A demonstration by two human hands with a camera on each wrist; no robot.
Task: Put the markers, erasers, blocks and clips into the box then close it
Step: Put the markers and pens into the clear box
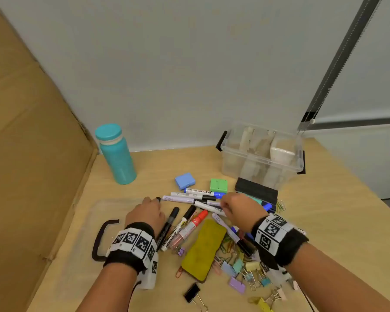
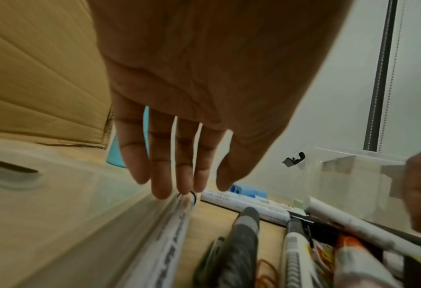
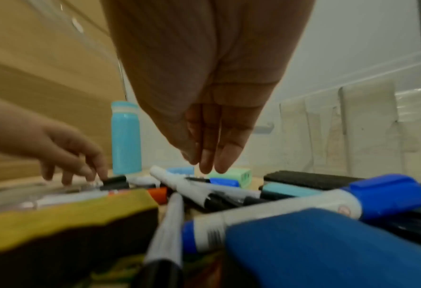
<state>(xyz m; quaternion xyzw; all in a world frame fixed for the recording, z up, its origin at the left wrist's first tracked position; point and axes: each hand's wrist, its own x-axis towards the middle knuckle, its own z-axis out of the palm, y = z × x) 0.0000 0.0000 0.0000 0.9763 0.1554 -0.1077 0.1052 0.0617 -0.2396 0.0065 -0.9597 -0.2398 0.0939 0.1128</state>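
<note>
Markers (image 1: 196, 200) lie fanned mid-table, well short of the clear box (image 1: 260, 152) at the far right. Left to right: lid (image 1: 95, 224), flat clear plastic with a black handle; left hand (image 1: 145, 213), fingers straight, tips touching a black-capped marker (image 2: 177, 230) at the lid's edge; right hand (image 1: 236, 210), fingers extended together, poised over the white barrels, holding nothing. Suggest gathering parallel barrels per hand: smooth round plastic, they'll roll. Felt erasers (image 1: 203, 248) and square blocks (image 1: 185, 180) are easier.

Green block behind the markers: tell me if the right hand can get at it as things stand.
Probably yes: the right hand hovers open just short of the green block, whose top is uncovered.
</note>
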